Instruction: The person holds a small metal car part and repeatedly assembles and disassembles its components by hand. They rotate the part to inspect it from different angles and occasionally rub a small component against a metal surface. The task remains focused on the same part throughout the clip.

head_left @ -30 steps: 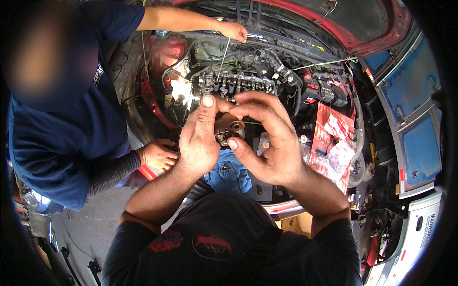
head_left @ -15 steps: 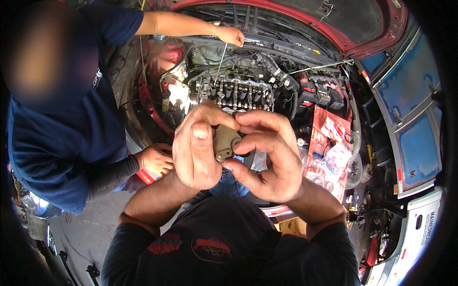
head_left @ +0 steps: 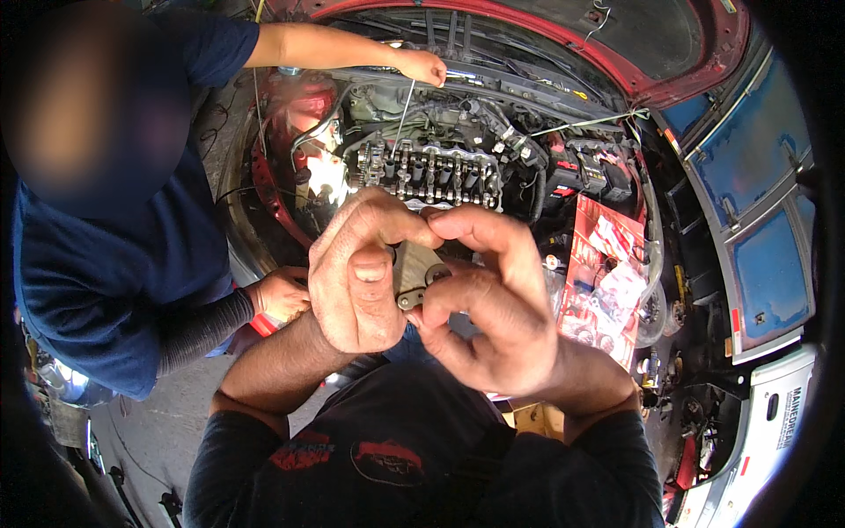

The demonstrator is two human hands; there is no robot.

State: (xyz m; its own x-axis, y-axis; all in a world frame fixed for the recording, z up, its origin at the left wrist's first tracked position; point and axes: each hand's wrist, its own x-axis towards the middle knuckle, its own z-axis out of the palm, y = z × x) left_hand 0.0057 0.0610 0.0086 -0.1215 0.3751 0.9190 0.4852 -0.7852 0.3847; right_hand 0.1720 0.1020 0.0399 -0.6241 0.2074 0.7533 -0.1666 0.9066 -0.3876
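Close in front of my chest, both hands hold up a flat, tan-grey metal part (head_left: 417,264) with rounded lobes and round holes or bosses along its edge. My left hand (head_left: 356,277) is curled around its left side, fingers bent. My right hand (head_left: 497,308) grips the opposite side, with its thumb at the lower end and forefinger at the top, close to the left fingertips. Fingers cover much of the part. Behind it, the open cylinder head (head_left: 440,179) shows its camshafts and valve gear in the engine bay.
A co-worker at the left holds a thin rod (head_left: 405,110) down to the engine with one hand (head_left: 422,67); their other hand (head_left: 283,295) is beside my left forearm. A battery (head_left: 590,172) and a red sheet (head_left: 576,290) with plastic bags lie right. The red hood (head_left: 695,53) is raised.
My right hand's fingers have bent further in, and that hand has turned and shifted slightly down around the metal part. My left hand has moved slightly left. The co-worker's hands stay nearly still.
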